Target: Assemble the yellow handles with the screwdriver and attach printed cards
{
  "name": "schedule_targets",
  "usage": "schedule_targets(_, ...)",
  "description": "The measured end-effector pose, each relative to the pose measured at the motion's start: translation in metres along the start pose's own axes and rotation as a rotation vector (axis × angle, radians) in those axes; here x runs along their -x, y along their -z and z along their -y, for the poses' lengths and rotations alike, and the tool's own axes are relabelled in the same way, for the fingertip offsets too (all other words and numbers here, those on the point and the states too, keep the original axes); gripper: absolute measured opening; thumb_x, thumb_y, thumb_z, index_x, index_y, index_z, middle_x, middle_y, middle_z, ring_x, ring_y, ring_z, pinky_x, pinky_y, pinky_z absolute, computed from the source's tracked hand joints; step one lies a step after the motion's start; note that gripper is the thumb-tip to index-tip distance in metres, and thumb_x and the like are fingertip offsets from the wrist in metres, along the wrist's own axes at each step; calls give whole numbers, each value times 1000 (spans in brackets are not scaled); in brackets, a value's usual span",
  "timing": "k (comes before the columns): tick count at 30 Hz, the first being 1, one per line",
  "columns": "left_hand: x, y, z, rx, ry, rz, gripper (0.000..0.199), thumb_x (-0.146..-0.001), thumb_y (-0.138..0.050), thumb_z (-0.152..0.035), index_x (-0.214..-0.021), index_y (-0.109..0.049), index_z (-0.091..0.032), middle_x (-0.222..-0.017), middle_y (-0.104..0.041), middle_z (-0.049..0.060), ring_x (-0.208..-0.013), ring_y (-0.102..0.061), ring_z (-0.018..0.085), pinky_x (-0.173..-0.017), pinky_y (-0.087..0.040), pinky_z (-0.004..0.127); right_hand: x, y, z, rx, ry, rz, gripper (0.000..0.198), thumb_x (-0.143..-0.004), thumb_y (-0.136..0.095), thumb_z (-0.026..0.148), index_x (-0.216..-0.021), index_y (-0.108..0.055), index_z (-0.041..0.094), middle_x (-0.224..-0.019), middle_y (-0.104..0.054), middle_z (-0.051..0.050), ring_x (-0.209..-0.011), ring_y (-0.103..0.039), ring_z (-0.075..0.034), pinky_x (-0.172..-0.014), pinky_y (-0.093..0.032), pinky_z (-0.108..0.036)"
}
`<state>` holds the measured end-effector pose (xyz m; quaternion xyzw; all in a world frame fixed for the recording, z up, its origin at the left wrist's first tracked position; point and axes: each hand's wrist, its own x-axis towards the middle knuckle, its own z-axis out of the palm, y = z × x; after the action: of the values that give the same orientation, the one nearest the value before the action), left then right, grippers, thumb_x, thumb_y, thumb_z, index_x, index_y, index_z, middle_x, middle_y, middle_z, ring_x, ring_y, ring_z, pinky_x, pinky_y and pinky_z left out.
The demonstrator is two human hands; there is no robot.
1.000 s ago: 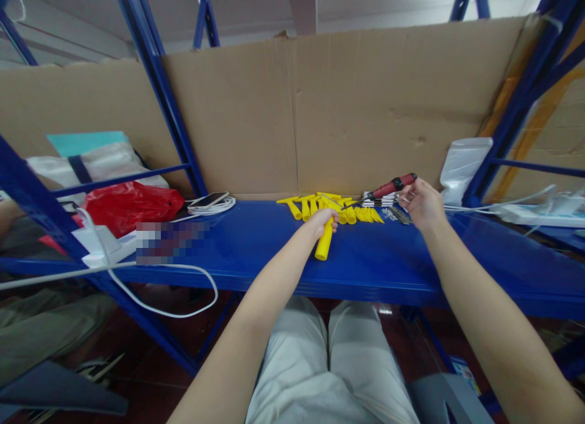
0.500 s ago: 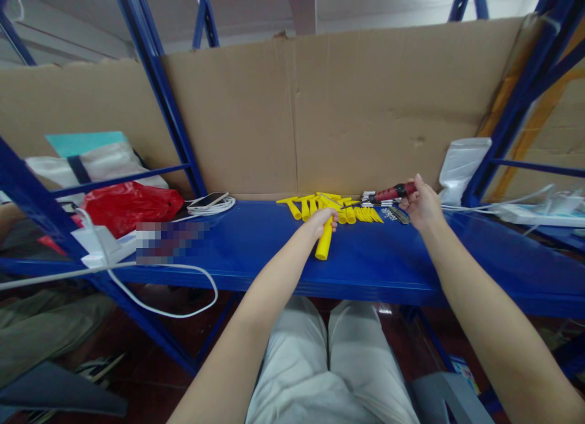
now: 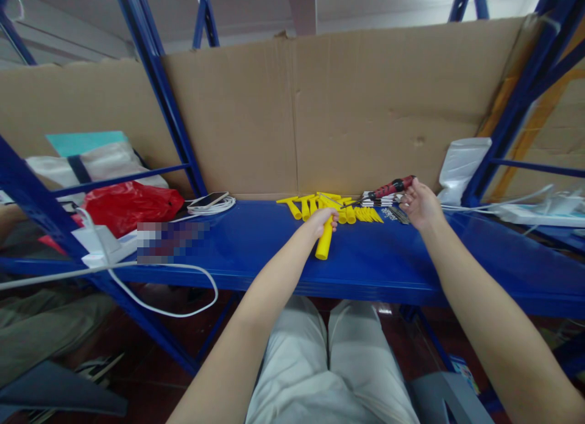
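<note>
My left hand (image 3: 325, 220) is closed round a yellow T-shaped tool (image 3: 322, 247), its thick round handle pointing toward me over the blue shelf. With its fingertips, my right hand (image 3: 421, 203) grips the rear end of a red and black screwdriver (image 3: 390, 189). The screwdriver's thin shaft slants down left to the head of the yellow tool; whether the tip touches a screw is too small to tell. Behind my left hand lie several more yellow T-shaped tools (image 3: 292, 208). A row of flat yellow pieces (image 3: 368, 215) lies to their right, beside small silvery bits (image 3: 389, 213) and dark strips (image 3: 401, 215).
A cardboard sheet (image 3: 365, 107) stands along the back of the blue shelf (image 3: 256, 247). A white pouch (image 3: 464, 168) leans at the right post. To the left are a phone (image 3: 209, 200), coiled white cable, a red bag (image 3: 132, 206) and a power strip (image 3: 105, 250).
My right hand's fingers have shifted and loosened slightly at the screwdriver's end, and the handle sits a little higher. My left hand and the yellow tool have stayed put.
</note>
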<state>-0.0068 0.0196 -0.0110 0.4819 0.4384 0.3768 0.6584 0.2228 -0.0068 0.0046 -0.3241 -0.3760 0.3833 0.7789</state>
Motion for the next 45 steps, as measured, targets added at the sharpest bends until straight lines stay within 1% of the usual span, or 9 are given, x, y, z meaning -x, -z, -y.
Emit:
schedule_targets(4,2,0,-1,5,1,4,18,-79,-44,-8,-65,-39,-20,-50,-34,-6,-41,-30,6,-41,-26,18,-2,1,0,-16,-84,-57,38,-69,-75,44,-67,-45,21,-51,-45,7,-41,-41,-7,-36,-32,-19)
schedule_targets(13,6,-1,-4,19,-6,17,20,-79,-44,-6,-64,-38,-19,-46,-35,-5,-40,-29,6,-40,-26,18,-1,2,3,-15,-107,0,45,-76,-68,50,-59,-38,21,-41,-25,8,-37,-30,-8,-35,-27,-21)
schedule_targets(16,5,-1,-4,21,-7,17,20,-79,-44,-6,-65,-39,-19,-45,-35,-5,-40,-29,6,-40,-26,18,1,1,6,-9,-123,52,39,-81,-63,46,-61,-42,21,-46,-36,6,-40,-36,-8,-37,-30,-22)
schedule_targets(19,5,0,-4,20,-5,19,21,-81,-42,-6,-64,-39,-18,-46,-34,-5,-40,-29,6,-41,-26,18,4,-2,9,-31,-134,44,30,-84,-60,37,-64,-45,20,-53,-47,4,-43,-40,-8,-38,-33,-21)
schedule_targets(24,5,0,-4,16,1,19,22,-82,-42,-6,-64,-38,-19,-46,-34,-5,-40,-29,6,-41,-25,19,7,-4,8,-34,-76,38,34,-75,-72,39,-67,-44,21,-51,-42,8,-40,-37,-6,-36,-30,-18)
schedule_targets(27,5,0,-4,15,4,17,22,-82,-42,-6,-64,-38,-19,-46,-34,-5,-40,-29,6,-41,-25,19,6,-4,7,-33,-61,1,39,-69,-77,42,-69,-44,22,-54,-44,8,-42,-40,-6,-37,-33,-18)
schedule_targets(32,5,0,-4,20,2,17,23,-82,-42,-5,-64,-38,-19,-45,-35,-5,-40,-29,6,-41,-26,19,4,-2,6,-3,-111,-14,40,-71,-74,45,-64,-43,21,-46,-37,8,-39,-36,-6,-35,-30,-19)
schedule_targets(38,5,0,-4,19,-3,14,23,-82,-40,-5,-63,-38,-19,-45,-35,-6,-38,-30,5,-39,-26,18,6,-2,8,-1,-114,33,32,-73,-71,49,-72,-54,21,-41,-27,9,-36,-32,-7,-35,-28,-20)
schedule_targets(45,4,0,-3,22,-2,13,21,-80,-40,-4,-64,-39,-18,-45,-36,-6,-36,-30,5,-38,-26,17,6,-2,10,-59,-134,92,35,-79,-66,42,-63,-45,20,-51,-44,5,-42,-40,-7,-37,-33,-20)
